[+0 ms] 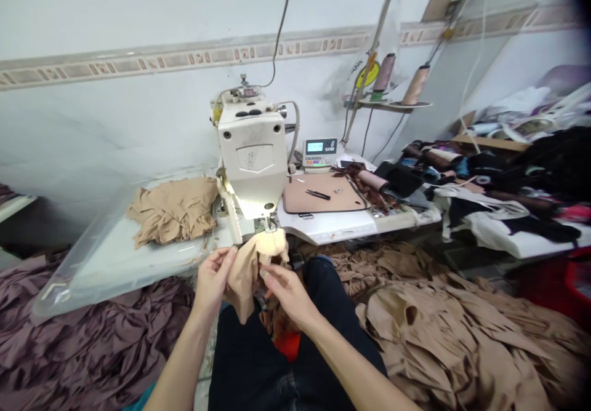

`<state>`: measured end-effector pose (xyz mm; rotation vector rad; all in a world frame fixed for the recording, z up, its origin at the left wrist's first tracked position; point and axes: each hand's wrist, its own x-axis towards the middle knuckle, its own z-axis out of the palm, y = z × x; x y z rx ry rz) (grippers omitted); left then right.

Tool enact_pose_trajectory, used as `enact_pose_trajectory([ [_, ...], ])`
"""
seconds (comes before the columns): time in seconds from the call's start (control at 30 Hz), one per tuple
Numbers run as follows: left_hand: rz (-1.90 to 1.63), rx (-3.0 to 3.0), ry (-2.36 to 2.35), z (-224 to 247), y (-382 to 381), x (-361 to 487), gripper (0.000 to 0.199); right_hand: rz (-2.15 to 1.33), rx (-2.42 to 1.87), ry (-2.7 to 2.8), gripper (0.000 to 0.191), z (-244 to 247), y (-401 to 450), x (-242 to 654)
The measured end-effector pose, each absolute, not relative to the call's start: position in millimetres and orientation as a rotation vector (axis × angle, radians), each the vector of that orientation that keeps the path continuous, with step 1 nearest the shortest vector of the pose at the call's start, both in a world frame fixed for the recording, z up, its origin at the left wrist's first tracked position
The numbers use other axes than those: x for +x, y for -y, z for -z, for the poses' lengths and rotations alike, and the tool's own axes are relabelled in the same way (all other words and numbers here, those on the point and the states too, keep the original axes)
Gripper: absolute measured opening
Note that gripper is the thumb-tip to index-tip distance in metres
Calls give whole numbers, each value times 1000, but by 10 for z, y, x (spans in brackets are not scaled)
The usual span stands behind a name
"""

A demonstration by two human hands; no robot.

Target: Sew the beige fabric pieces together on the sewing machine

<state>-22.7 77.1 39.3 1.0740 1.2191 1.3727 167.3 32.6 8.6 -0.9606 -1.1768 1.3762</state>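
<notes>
A piece of tan fabric (243, 275) hangs from under the needle area of a white sewing machine (253, 152), its upper part lit by the machine's lamp. My left hand (216, 279) pinches the cloth's left edge between thumb and fingers. On the right side, my right hand (285, 291) grips the same cloth close below the machine, fingertips partly hidden by folds. The lower end of the fabric droops over my lap.
A crumpled tan pile (175, 211) lies on the table's left extension. Thread snips (318, 195) rest on a brown mat (295, 199), near a control panel (320, 152). Thread cones (417, 85) stand at right. Heaps of tan cloth (443, 331) and purple-brown cloth (92, 337) flank my legs.
</notes>
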Motion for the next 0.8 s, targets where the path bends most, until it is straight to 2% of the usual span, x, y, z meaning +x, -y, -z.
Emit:
enact_pose_trajectory([
  [0.23,-1219,1113,-1167,-258,-576,-146,52,-1428,-910,997,53,-235,-395,1656],
  [0.33,-1022,1256,-1074,-234,-482,-252,49,-1517,-936,1050,53,-260,-323,1849],
  [0.47,-838,1452,-1022,-249,-400,-364,41,-1508,-1057,1377,48,-327,-205,2213],
  [0.63,-828,1483,-1095,-252,-338,-134,40,-1209,-1281,1948,46,-534,-68,2390],
  [0.8,-393,1515,-757,-156,-191,167,39,-1181,-1197,2187,35,-735,35,2455],
])
